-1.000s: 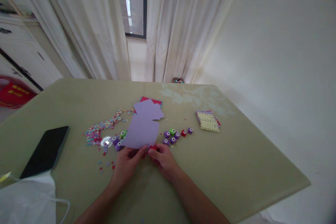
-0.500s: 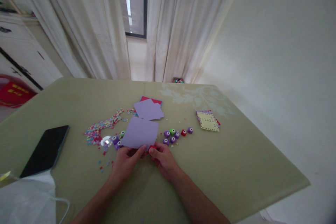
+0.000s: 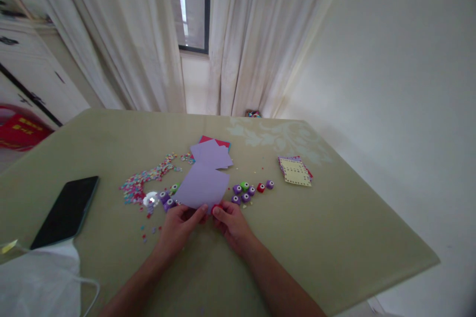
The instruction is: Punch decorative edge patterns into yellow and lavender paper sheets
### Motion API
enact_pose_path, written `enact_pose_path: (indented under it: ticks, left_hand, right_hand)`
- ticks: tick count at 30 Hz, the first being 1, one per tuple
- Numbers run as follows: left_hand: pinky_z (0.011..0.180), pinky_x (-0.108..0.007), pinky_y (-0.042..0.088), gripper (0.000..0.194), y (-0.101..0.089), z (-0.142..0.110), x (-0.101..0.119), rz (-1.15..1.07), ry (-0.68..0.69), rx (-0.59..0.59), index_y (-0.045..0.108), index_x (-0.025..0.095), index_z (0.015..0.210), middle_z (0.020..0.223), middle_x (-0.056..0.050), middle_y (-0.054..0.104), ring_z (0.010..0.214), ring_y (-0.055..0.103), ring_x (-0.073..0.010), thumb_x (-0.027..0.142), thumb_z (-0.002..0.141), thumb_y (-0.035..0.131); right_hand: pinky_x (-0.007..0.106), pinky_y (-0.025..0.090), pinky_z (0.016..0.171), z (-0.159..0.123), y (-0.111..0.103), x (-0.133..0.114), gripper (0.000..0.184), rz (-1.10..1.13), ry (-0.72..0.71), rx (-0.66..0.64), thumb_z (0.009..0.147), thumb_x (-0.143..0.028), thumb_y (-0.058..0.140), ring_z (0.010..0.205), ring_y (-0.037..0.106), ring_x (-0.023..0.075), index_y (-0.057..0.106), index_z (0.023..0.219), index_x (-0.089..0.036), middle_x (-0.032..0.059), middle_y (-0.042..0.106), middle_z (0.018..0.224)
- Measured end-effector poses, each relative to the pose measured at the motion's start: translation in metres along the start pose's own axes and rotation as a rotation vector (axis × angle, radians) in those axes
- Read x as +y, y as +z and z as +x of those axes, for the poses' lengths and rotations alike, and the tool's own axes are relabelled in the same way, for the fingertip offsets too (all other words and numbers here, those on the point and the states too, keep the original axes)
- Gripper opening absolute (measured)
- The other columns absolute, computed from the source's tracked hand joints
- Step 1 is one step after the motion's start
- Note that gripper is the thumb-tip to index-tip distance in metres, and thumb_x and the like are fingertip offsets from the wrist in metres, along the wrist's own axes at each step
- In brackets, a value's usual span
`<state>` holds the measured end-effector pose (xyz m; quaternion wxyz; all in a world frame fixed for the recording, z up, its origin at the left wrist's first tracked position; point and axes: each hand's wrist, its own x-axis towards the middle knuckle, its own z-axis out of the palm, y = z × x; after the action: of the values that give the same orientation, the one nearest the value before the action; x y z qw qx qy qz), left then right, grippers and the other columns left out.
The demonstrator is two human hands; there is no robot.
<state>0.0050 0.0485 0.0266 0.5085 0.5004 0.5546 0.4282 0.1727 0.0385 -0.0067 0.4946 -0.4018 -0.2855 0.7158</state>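
A purple paper square (image 3: 204, 187) is pinched at its near edge between the thumb and fingers of my left hand (image 3: 181, 227). My right hand (image 3: 233, 225) is closed round a small red craft punch (image 3: 216, 208) at the same near edge, right of the left thumb. The fingers hide most of this punch. More small punches, purple (image 3: 245, 197), green (image 3: 244, 186) and red (image 3: 261, 187), lie right of the paper. Several purple ones (image 3: 169, 203) sit at its left, partly covered. Beyond is a stack of purple sheets (image 3: 213, 154) with red paper under it.
Colourful paper confetti (image 3: 143, 181) spreads on the left around a shiny white disc (image 3: 151, 199). A black phone (image 3: 67, 212) and a white bag (image 3: 40, 280) lie farther left. Yellow paper with punched holes (image 3: 295, 172) tops a small pile at right.
The purple paper has turned slightly and bends more, its far edge now curving over the stack behind. Both hands keep nearly the same place and hold.
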Motion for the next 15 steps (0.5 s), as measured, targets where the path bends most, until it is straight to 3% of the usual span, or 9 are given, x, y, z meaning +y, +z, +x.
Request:
enact_pose_path:
  ticks: [15]
  left_hand:
    - [0.055, -0.03, 0.053, 0.045, 0.0069, -0.0046, -0.0023, 0.0, 0.022, 0.049, 0.076, 0.018, 0.06, 0.06, -0.008, 0.075, 0.056, 0.069, -0.0232, 0.062, 0.071, 0.082]
  right_hand:
    - [0.027, 0.025, 0.059, -0.0012, 0.0013, -0.0019, 0.049, -0.057, -0.004, -0.033, 0.064, -0.059, 0.096, 0.058, 0.039, 0.0106, 0.079, 0.08, -0.015, 0.0005, 0.067, 0.068]
